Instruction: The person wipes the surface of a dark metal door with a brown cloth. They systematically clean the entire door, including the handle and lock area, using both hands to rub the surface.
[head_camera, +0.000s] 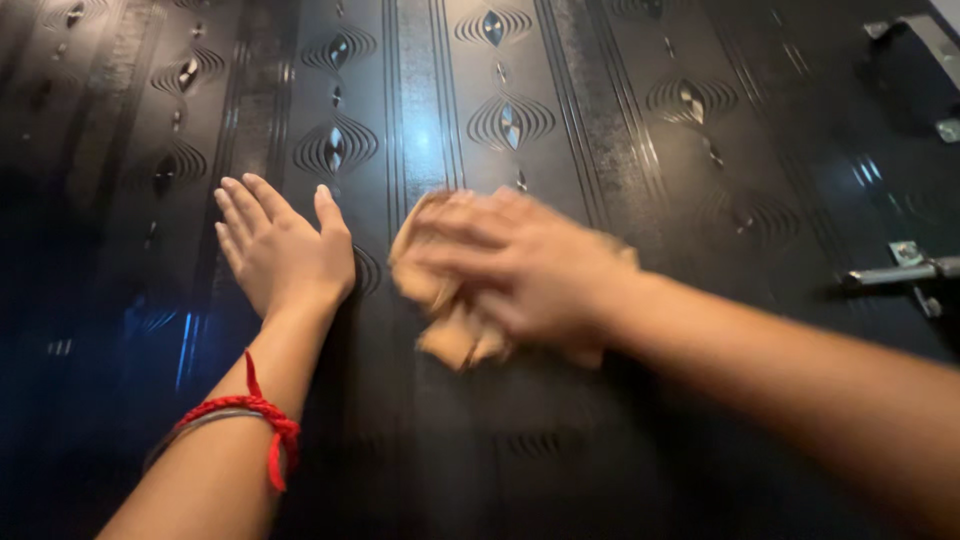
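- Fingers (470, 215) of the right hand (525, 270) are closed over a crumpled tan cloth (450, 325), pressing it flat against a dark, glossy door (620, 150); this hand is blurred.
- Cloth sits near the centre of the view, bunched under the right palm, with folds showing at 9 o'clock and at 7 o'clock of the hand.
- Left hand (285, 250) lies at 9 o'clock of the cloth, just beside it but apart, palm flat on the door, its fingers (240, 210) spread and straight, holding nothing.
- Red thread bracelet (262, 415) wraps the left wrist at 6 o'clock of that hand, with a loose knotted end hanging down; a thin dark band (195, 430) sits just beside it.
- Door panel is black with vertical grooved strips and raised oval ornaments (510, 122) ringed with fine lines, set in columns; a bluish light reflects off it at 12 o'clock of the cloth.
- Metal lever handle (895, 272) juts out at 3 o'clock, well apart from both hands, near the right edge.
- Metal bracket (915, 40) shows at 2 o'clock in the top corner.
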